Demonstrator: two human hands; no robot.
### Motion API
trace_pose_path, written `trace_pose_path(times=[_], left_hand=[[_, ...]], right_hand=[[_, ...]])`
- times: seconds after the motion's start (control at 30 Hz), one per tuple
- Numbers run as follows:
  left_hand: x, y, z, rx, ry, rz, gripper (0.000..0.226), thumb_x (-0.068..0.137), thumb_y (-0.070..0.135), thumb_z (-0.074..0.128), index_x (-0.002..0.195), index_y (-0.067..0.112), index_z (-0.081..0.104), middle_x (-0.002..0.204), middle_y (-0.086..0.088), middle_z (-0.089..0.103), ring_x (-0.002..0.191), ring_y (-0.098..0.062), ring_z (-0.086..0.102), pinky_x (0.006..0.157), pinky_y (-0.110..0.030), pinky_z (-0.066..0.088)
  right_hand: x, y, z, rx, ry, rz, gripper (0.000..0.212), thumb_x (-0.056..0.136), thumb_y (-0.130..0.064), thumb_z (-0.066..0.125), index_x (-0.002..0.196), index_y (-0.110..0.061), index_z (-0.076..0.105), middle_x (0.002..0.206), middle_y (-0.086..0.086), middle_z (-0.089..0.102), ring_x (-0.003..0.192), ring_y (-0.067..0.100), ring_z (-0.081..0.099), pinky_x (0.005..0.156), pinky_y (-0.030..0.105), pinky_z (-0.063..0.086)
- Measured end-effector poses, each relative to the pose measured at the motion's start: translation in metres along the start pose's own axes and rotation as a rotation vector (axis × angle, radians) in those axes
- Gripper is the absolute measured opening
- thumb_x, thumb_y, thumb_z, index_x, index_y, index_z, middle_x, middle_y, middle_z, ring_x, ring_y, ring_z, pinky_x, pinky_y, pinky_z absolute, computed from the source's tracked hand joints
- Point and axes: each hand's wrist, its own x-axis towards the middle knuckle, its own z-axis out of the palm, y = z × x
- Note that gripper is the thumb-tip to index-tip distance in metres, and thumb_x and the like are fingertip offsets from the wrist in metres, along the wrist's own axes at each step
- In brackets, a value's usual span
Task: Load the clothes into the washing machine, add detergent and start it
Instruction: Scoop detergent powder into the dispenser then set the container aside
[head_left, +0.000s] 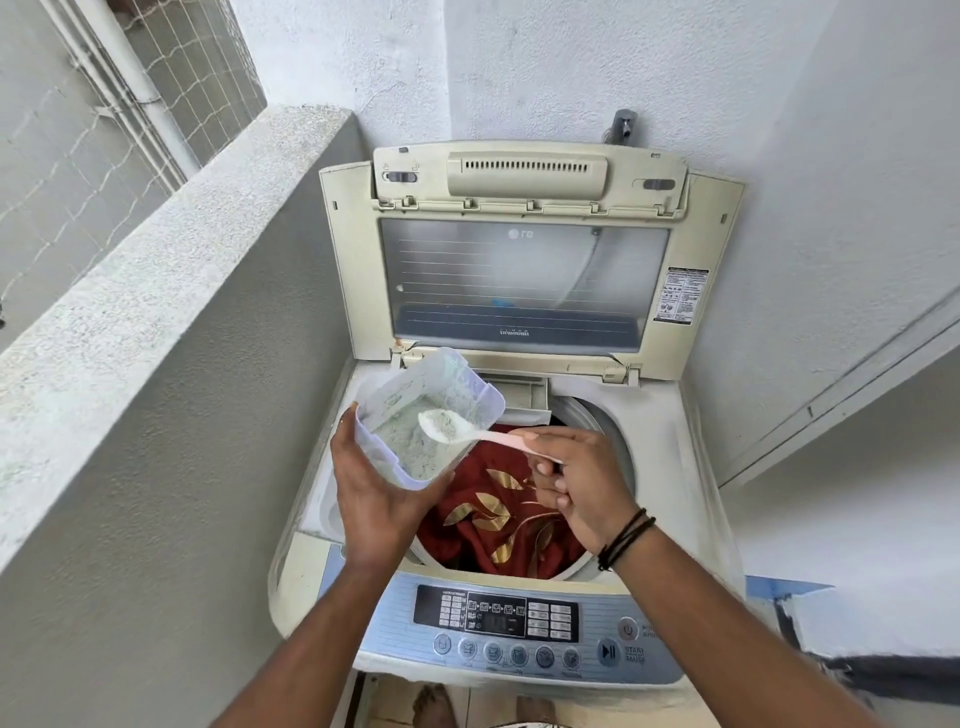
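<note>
Both hands hover over the open cream washing machine (691, 447), left hand (376, 499) holding a clear plastic powder tub (428, 415), right hand (582, 483) pinching a pale plastic spoon (467, 428) above the red cloth (498, 514).

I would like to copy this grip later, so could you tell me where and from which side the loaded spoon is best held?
Grip the spoon by the far end of its pink handle, coming from the right, as the right hand does. Its bowl, heaped with powder, sits level over the detergent tub, so an end pinch keeps it flat.
</note>
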Motion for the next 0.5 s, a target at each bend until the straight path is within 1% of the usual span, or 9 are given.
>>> trace_pose_path(times=[0.07,0.17,0.23,0.3,0.4,0.5], left_hand=[[0.003,-0.004,0.001,-0.008,0.015,-0.020,0.126,0.048,0.061,0.090,0.151,0.028,0.026,0.151,0.004,0.037,0.141,-0.016,0.038,0.114,-0.044,0.040],[0.008,-0.010,0.004,-0.023,0.040,-0.056,0.126,0.047,0.053,0.094,0.151,0.027,0.026,0.150,0.004,0.038,0.141,-0.016,0.038,0.114,-0.048,0.040],[0.013,-0.014,0.006,-0.027,0.051,-0.074,0.127,0.047,0.047,0.096,0.151,0.024,0.026,0.150,0.002,0.038,0.141,-0.018,0.038,0.113,-0.051,0.041],[0.018,-0.017,0.008,-0.019,0.058,-0.090,0.128,0.046,0.044,0.097,0.151,0.024,0.026,0.150,0.001,0.039,0.141,-0.019,0.039,0.113,-0.050,0.041],[0.025,-0.020,0.011,-0.021,0.072,-0.102,0.129,0.046,0.046,0.096,0.152,0.024,0.025,0.151,0.003,0.038,0.141,-0.016,0.037,0.115,-0.047,0.039],[0.031,-0.022,0.013,-0.023,0.080,-0.116,0.129,0.046,0.046,0.097,0.151,0.027,0.024,0.151,0.005,0.037,0.141,-0.015,0.037,0.115,-0.047,0.039]], right_hand=[[0.003,-0.003,0.000,0.017,-0.013,0.004,0.016,0.093,-0.002,0.058,0.099,0.006,0.071,0.056,0.003,0.039,0.037,0.006,0.026,0.034,0.015,0.020],[0.008,-0.008,-0.002,0.034,-0.012,-0.002,0.020,0.093,-0.003,0.058,0.105,0.011,0.068,0.057,0.004,0.039,0.036,0.006,0.026,0.034,0.015,0.020],[0.013,-0.012,-0.003,0.039,0.000,-0.011,0.020,0.092,-0.003,0.059,0.106,0.010,0.067,0.056,0.003,0.039,0.038,0.006,0.027,0.036,0.016,0.019],[0.019,-0.016,-0.005,0.045,0.004,-0.021,0.018,0.092,-0.002,0.058,0.104,0.007,0.068,0.054,0.001,0.039,0.039,0.007,0.026,0.037,0.016,0.018],[0.029,-0.022,-0.010,0.057,0.009,-0.032,0.019,0.092,-0.002,0.058,0.105,0.008,0.068,0.053,0.001,0.038,0.038,0.006,0.027,0.035,0.016,0.019],[0.040,-0.028,-0.018,0.032,0.031,-0.044,0.019,0.092,-0.003,0.059,0.105,0.007,0.067,0.054,0.000,0.039,0.038,0.006,0.027,0.035,0.017,0.021]])
